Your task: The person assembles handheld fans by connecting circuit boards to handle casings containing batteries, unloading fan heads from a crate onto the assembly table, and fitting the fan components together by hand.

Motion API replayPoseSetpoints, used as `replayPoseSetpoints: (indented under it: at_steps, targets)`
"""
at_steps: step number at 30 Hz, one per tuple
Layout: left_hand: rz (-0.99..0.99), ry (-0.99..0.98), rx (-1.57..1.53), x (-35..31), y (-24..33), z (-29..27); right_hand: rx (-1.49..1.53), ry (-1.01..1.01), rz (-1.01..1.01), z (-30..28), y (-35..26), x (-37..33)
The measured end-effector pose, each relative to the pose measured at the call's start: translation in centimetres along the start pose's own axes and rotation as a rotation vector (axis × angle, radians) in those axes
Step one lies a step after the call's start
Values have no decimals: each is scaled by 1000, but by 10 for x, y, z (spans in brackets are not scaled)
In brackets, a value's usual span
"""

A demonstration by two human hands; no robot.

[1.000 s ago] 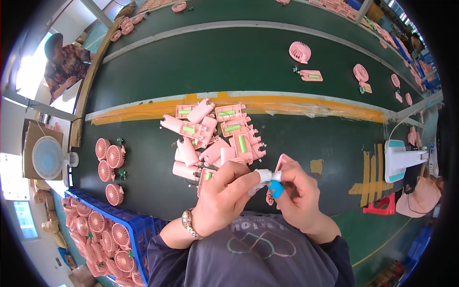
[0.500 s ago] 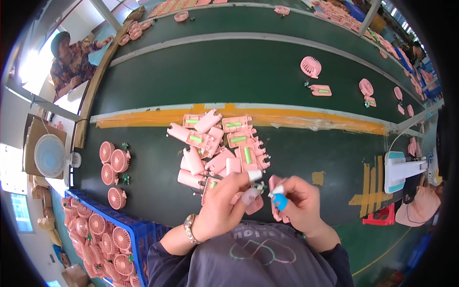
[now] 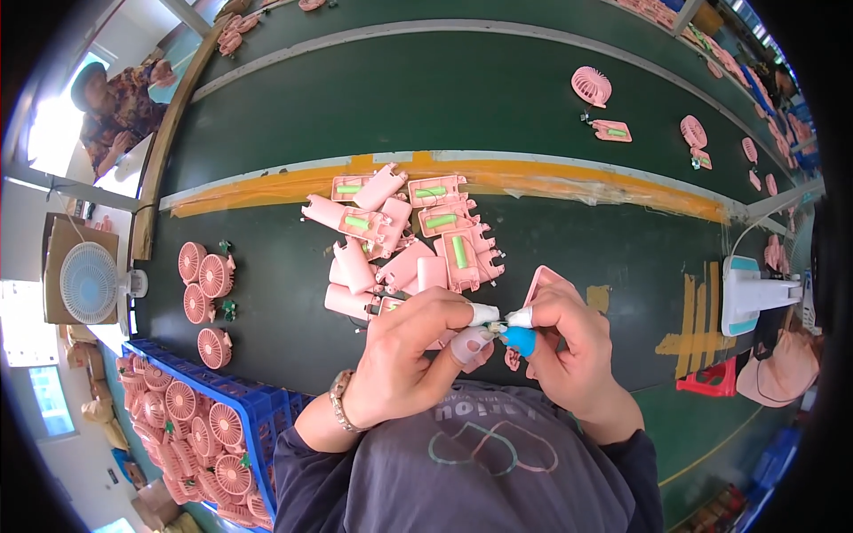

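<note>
My left hand (image 3: 413, 342), with white and pale finger cots, is closed on a pink fan part that the fingers mostly cover. At its fingertips is a small pale green-white piece (image 3: 495, 329), perhaps a circuit board or connector. Opposite it, my right hand (image 3: 569, 351), wearing a white and a blue finger cot, pinches at the same small piece. A pink handle shell (image 3: 545, 280) sticks out beyond the right hand's fingers, held in that hand. The fingertips of both hands meet there. Just beyond lies a pile of pink handle shells (image 3: 407, 264), several with green batteries (image 3: 459, 251).
Pink fan heads (image 3: 215, 275) with small green boards stand at the left of the dark bench. A blue crate (image 3: 258, 444) full of fan heads is at lower left. Fan parts (image 3: 591, 86) lie on the belt beyond the taped rail (image 3: 551, 182). Another person (image 3: 120, 107) sits far left.
Both hands have come together, fingertips now meeting at the small piece. The pink shell in my right hand has turned and now shows beyond the fingers. The whole view has shifted slightly.
</note>
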State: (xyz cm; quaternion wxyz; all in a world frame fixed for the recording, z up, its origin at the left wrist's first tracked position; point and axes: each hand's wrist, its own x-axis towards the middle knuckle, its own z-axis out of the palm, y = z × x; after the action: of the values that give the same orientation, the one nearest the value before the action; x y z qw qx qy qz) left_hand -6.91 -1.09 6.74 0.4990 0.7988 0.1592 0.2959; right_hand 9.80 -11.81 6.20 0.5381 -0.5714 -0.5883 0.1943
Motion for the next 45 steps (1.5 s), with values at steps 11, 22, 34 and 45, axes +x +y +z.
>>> replayPoseSetpoints:
  at_steps: [11,22,34,45]
  targets:
    - [63,-127,24,6,-4,-29,355,-153,363,7,-10,21]
    - [-300,466,546,1,-116,-93,215,157,425,-15,51,74]
    - [-985,613,1535,-90,-251,-253,-619,42,228,-17,215,126]
    - [-340,953,922,-88,-191,-177,-276,-208,633,46,125,-22]
